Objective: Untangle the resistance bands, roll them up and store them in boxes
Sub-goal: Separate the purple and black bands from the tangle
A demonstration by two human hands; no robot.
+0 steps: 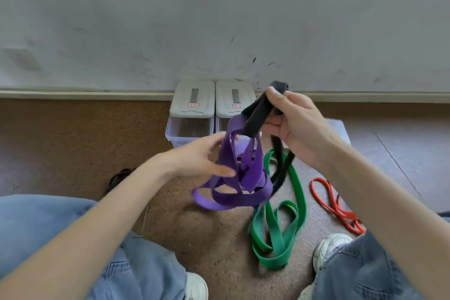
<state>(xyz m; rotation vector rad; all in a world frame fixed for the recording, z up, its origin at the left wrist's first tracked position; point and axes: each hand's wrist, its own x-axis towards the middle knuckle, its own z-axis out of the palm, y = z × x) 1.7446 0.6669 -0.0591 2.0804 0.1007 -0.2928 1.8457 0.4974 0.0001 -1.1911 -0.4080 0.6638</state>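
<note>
Knees frame my view; my right hand (292, 124) clenches the black band (258, 114) aloft, left hand (202, 156) loosely spread against the dangling purple band (243, 178). Limp, stretchy rubber: grip near crossings.

You see matt, smooth rubbery bands: purple band (243, 178), black band (258, 114), green band (275, 226). Your boxes (192, 114) look like translucent plastic with opaque lids, on a rough speckled floor (73, 141)
</note>
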